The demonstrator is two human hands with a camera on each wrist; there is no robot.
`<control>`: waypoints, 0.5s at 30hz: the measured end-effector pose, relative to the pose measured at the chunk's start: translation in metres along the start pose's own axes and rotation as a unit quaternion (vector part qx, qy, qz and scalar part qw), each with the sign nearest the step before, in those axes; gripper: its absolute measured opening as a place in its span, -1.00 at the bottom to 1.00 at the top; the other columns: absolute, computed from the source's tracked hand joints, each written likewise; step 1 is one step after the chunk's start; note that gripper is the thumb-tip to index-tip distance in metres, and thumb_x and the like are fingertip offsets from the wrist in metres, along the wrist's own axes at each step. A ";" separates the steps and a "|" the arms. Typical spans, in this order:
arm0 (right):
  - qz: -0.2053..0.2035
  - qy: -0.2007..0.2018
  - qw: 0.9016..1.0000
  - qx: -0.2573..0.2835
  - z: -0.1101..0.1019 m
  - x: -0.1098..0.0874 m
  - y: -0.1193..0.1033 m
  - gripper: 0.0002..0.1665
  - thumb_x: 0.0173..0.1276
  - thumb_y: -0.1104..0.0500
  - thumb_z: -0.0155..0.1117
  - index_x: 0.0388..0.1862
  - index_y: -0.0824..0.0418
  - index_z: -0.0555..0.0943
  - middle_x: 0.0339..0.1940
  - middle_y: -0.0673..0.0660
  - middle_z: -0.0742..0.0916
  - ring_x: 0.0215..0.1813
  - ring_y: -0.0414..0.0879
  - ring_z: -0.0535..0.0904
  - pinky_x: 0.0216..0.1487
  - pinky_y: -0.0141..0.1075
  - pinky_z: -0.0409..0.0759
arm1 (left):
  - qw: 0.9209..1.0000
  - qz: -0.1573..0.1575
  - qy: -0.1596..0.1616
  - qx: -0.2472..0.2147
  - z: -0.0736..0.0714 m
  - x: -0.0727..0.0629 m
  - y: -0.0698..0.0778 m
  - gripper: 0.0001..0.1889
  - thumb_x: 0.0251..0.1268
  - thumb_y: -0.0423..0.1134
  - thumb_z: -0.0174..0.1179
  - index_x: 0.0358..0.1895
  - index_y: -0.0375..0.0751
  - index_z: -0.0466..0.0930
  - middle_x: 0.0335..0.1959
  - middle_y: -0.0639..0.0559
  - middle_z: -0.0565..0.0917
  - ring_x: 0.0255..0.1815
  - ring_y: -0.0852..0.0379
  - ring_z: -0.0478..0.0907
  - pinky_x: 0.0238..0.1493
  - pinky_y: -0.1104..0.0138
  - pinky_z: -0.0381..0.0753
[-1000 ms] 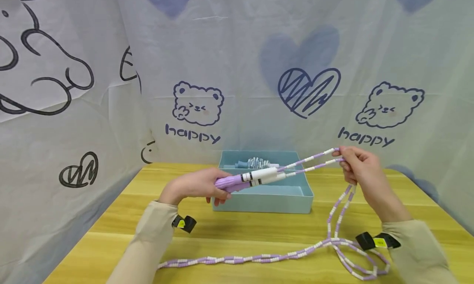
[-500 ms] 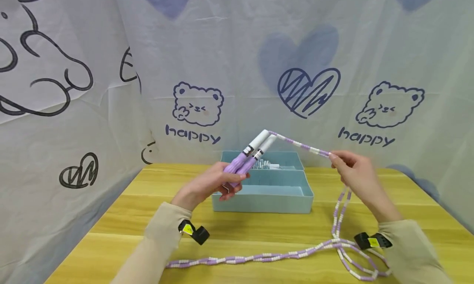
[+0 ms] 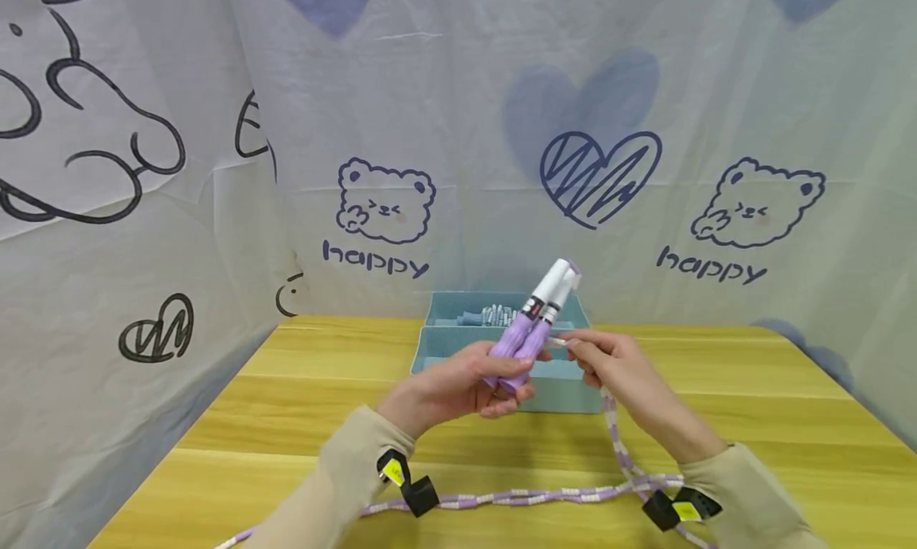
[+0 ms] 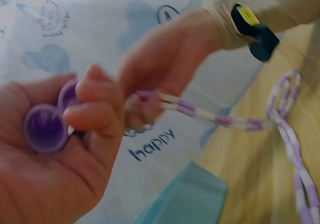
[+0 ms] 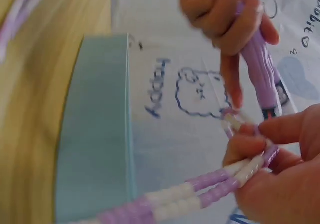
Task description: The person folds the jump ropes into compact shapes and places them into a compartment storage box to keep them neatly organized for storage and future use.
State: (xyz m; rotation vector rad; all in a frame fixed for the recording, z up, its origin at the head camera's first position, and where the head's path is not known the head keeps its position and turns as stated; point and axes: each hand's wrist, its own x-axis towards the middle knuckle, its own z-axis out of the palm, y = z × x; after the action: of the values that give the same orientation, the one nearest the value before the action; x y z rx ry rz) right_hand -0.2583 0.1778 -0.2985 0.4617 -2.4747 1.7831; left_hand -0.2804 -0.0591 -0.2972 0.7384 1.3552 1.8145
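Observation:
My left hand grips two purple handles of a beaded jump rope side by side, their white ends tilted up and to the right. In the left wrist view, the hollow purple ends of the handles show between palm and fingers. Close by on the right, my right hand pinches the doubled purple-and-white beaded cord between thumb and fingers. From there the cord hangs to the table and runs left across it as a twisted strand.
Behind the hands stands a light blue box with two compartments. A bundled blue-and-white beaded rope lies in its rear compartment. The wooden table meets a printed cloth at the back and left.
The left hand has moved right and turned the handles from nearly level to steeply upward. The right hand has come left and down with the cord, so the hands are now close together.

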 end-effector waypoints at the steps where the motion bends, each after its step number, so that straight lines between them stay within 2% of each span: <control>1: 0.005 -0.010 0.999 0.033 0.004 0.000 0.000 -0.65 0.54 0.17 0.06 0.04 0.46 0.56 -0.40 0.16 0.53 -0.43 -0.12 0.37 -0.37 -0.32 0.40 | 1.000 -0.009 -0.018 0.015 0.000 0.001 -0.003 -0.64 0.50 -0.26 -0.01 0.27 -0.28 0.34 -0.44 -0.02 0.58 -0.64 0.23 0.39 -0.62 0.47 0.34; 4: 0.012 -0.040 0.994 0.102 0.011 0.000 0.004 -0.75 0.51 0.26 0.07 -0.06 0.48 0.52 -0.41 0.14 0.54 -0.38 -0.11 0.41 -0.30 -0.33 0.44 | 0.996 -0.027 -0.058 0.056 -0.001 0.004 -0.012 -0.68 0.50 -0.26 -0.03 0.23 -0.26 0.32 -0.42 0.00 0.60 -0.60 0.22 0.42 -0.58 0.45 0.38; 6: 0.018 -0.058 0.988 0.142 0.013 0.000 0.007 -0.78 0.48 0.31 0.05 -0.06 0.50 0.50 -0.39 0.12 0.57 -0.37 -0.13 0.44 -0.28 -0.36 0.47 | 0.995 -0.024 -0.073 0.067 -0.001 0.005 -0.015 -0.68 0.49 -0.28 -0.02 0.22 -0.23 0.28 -0.41 -0.01 0.60 -0.57 0.20 0.43 -0.56 0.43 0.40; 11: 0.021 -0.124 0.971 0.204 0.016 0.002 0.016 -0.78 0.48 0.32 0.05 -0.02 0.47 0.49 -0.40 0.10 0.61 -0.38 -0.18 0.51 -0.29 -0.42 0.52 | 0.993 0.007 -0.074 0.088 0.000 0.007 -0.016 -0.45 0.44 -0.33 0.05 0.41 0.02 0.11 -0.35 -0.14 0.60 -0.53 0.11 0.47 -0.56 0.37 0.44; 13: 0.014 -0.153 0.965 0.214 0.017 0.003 0.020 -0.80 0.47 0.34 0.07 -0.01 0.42 0.51 -0.31 0.11 0.66 -0.31 -0.16 0.57 -0.21 -0.38 0.56 | 0.989 0.011 -0.069 0.128 0.000 0.006 -0.013 -0.42 0.43 -0.33 0.08 0.41 0.08 0.10 -0.35 -0.17 0.60 -0.53 0.09 0.47 -0.57 0.35 0.43; 15: 0.004 -0.173 0.963 0.208 0.015 0.003 0.023 -0.79 0.44 0.36 0.12 0.01 0.36 0.56 -0.18 0.13 0.70 -0.18 -0.12 0.62 -0.07 -0.31 0.59 | 0.977 0.004 -0.061 0.202 -0.002 0.003 -0.007 -0.46 0.44 -0.31 0.10 0.37 0.11 0.15 -0.37 -0.17 0.60 -0.54 0.09 0.45 -0.58 0.34 0.41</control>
State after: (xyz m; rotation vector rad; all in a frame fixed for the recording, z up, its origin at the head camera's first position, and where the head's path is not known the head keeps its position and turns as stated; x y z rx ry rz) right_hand -0.2657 0.1694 -0.3241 0.8554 -2.2808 2.4174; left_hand -0.2824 -0.0561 -0.3048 1.0495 1.6595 1.4846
